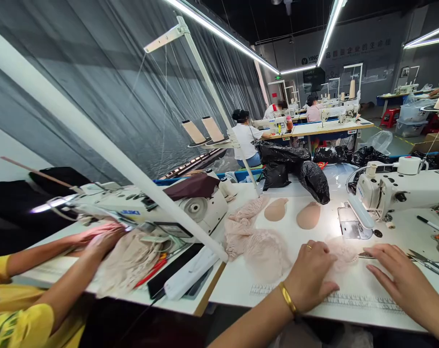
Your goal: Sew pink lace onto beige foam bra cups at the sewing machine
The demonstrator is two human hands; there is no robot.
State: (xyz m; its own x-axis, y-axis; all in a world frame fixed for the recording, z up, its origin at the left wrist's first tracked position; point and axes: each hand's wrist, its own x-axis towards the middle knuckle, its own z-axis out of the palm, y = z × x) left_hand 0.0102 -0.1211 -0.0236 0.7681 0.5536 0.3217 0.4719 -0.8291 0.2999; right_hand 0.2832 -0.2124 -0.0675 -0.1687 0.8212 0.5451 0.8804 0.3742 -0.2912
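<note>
My left hand (308,278), wearing a gold bangle and a ring, lies on the white table with its thumb apart. Its fingertips touch the edge of a sheer pale pink lace piece (343,255). Across the lace, my right hand (397,275) is open, fingers spread, near a slim metal tool (364,254) that its fingertips partly hide. Left of my hands lies a heap of pale pink lace fabric (257,241). Two beige rounded cup pieces (308,215) (275,210) rest beyond it. Scissors (428,263) lie beside my right hand.
A white sewing machine (404,188) with a lit needle area stands ahead right. Black plastic bags (292,164) sit at the table's back. A ruler strip (360,302) runs along the front. At left, a yellow-sleeved co-worker (27,309) handles fabric at another machine; a thread-stand pole slants between.
</note>
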